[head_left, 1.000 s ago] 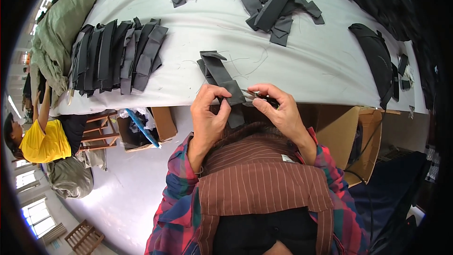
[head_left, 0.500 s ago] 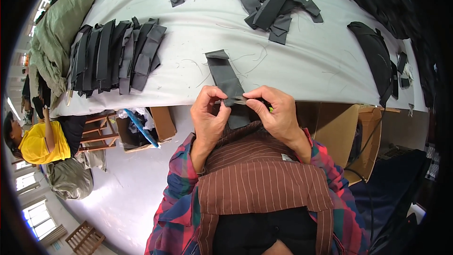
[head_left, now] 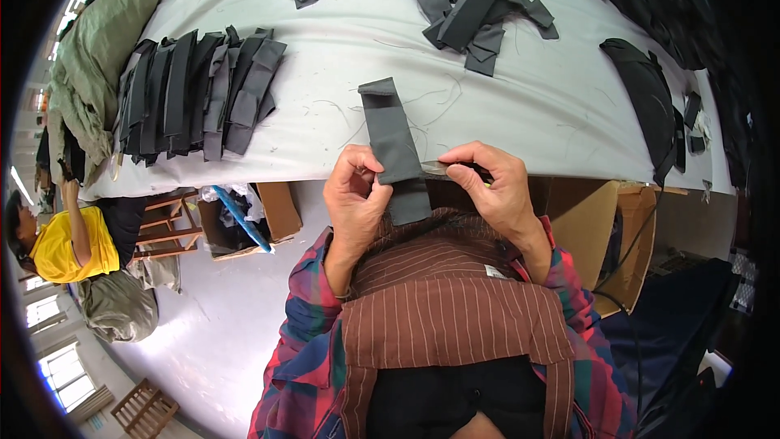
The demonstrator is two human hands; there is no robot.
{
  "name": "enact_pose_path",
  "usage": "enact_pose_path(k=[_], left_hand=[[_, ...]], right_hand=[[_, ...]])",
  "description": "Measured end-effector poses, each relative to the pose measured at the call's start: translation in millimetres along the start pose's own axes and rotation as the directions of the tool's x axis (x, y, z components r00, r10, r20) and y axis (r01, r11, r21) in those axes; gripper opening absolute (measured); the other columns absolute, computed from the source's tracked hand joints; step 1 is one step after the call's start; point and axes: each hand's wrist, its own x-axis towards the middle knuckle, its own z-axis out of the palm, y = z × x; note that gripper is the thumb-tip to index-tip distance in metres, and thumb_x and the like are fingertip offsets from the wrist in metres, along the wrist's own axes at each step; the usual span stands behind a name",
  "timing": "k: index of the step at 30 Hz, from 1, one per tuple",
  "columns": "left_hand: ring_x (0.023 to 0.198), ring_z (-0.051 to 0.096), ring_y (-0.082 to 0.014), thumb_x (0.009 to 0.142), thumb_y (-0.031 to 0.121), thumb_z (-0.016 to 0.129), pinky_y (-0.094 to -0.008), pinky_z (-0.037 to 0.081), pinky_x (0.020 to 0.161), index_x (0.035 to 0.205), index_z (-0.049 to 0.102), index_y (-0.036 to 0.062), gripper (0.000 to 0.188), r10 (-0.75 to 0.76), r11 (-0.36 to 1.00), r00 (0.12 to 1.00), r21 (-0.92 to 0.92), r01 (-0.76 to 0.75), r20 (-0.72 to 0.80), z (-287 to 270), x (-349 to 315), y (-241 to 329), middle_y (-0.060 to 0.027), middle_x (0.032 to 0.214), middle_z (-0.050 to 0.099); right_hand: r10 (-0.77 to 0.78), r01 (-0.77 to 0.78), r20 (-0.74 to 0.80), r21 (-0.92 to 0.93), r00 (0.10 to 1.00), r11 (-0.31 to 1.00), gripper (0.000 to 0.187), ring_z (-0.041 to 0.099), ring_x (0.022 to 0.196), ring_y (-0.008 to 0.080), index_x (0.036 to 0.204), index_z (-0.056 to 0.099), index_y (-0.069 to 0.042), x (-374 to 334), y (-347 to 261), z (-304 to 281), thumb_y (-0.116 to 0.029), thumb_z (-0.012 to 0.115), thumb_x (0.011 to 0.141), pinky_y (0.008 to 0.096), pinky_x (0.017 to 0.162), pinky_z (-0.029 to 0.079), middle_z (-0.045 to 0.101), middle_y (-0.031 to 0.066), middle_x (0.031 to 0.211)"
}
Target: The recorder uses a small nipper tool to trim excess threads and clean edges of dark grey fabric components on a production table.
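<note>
A dark grey fabric strip (head_left: 393, 134) lies over the table's front edge, its far end folded and its near end hanging toward my lap. My left hand (head_left: 355, 191) pinches the strip's left side between thumb and fingers. Just right of the strip, my right hand (head_left: 491, 187) is closed on thread snips (head_left: 435, 167); their metal tip points at the strip's edge, and most of the tool is hidden in the palm. Loose threads lie on the white cloth around the strip's far end.
A row of dark strips (head_left: 199, 97) lies at the left of the white-covered table (head_left: 325, 126); a loose heap of strips (head_left: 471, 8) is farther back. At right is a black curved fabric piece (head_left: 638, 93). Cardboard boxes (head_left: 581, 219) stand below. A person in yellow (head_left: 77, 244) is at far left.
My right hand has moved right, taking the snips' tip off the strip. The strip now lies straighter, its far end slightly farther away and its near end showing more.
</note>
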Motion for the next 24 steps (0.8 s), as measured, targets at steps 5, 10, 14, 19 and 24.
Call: enact_pose_path(k=[5, 10, 14, 19, 24], left_hand=[[0.081, 0.043, -0.0073, 0.067, -0.021, 0.049, -0.0170, 0.036, 0.072, 0.089, 0.051, 0.0015, 0.031, -0.025, 0.999, 1.000, -0.046, 0.025, -0.009, -0.7, 0.0, -0.8, -0.0024, 0.094, 0.045], [0.083, 0.043, -0.0077, 0.066, -0.020, 0.049, -0.0174, 0.035, 0.073, 0.089, 0.051, 0.0021, 0.032, -0.040, 0.997, 0.999, -0.059, 0.040, -0.008, -1.1, -0.4, 0.8, -0.0025, 0.094, 0.045], [0.085, 0.044, -0.0093, 0.066, -0.019, 0.049, -0.0189, 0.035, 0.077, 0.089, 0.052, 0.0028, 0.032, -0.052, 0.996, 0.999, -0.067, 0.051, -0.006, -2.4, -1.3, -3.1, -0.0025, 0.094, 0.046], [0.086, 0.044, -0.0107, 0.065, -0.019, 0.048, -0.0204, 0.035, 0.080, 0.090, 0.052, 0.0032, 0.033, -0.078, 0.992, 0.997, -0.106, 0.074, -0.030, -2.5, -1.5, -4.8, -0.0025, 0.094, 0.046], [0.087, 0.044, -0.0111, 0.065, -0.019, 0.047, -0.0204, 0.035, 0.082, 0.091, 0.052, 0.0035, 0.034, -0.073, 0.990, 0.997, -0.121, 0.071, -0.015, -3.6, -1.1, -4.7, -0.0031, 0.095, 0.047]], right_hand=[[-0.085, 0.087, 0.040, -0.057, 0.996, 0.995, 0.010, 0.064, 0.070, 0.0225, 0.088, 0.068, -0.006, 2.1, -0.5, 0.9, -0.013, 0.069, 0.082, 0.0302, 0.063, 0.048, 0.068, 0.0067, 0.079], [-0.089, 0.091, 0.029, -0.058, 0.996, 0.994, 0.010, 0.063, 0.069, 0.0238, 0.088, 0.068, -0.006, 3.7, -5.1, -2.1, -0.014, 0.069, 0.081, 0.0314, 0.062, 0.047, 0.067, 0.0071, 0.078], [-0.116, 0.119, 0.032, -0.097, 0.993, 0.988, 0.010, 0.062, 0.068, 0.0245, 0.087, 0.068, -0.007, 4.5, -3.7, -1.1, -0.015, 0.070, 0.081, 0.0326, 0.062, 0.047, 0.067, 0.0067, 0.077], [-0.131, 0.132, 0.017, -0.103, 0.991, 0.986, 0.010, 0.062, 0.068, 0.0251, 0.086, 0.068, -0.008, 3.4, -4.6, -1.6, -0.016, 0.070, 0.080, 0.0331, 0.062, 0.046, 0.067, 0.0063, 0.077], [-0.142, 0.142, 0.014, -0.115, 0.990, 0.983, 0.010, 0.061, 0.067, 0.0251, 0.085, 0.068, -0.008, 4.8, -5.5, -1.6, -0.016, 0.070, 0.079, 0.0335, 0.062, 0.046, 0.067, 0.0064, 0.075]])
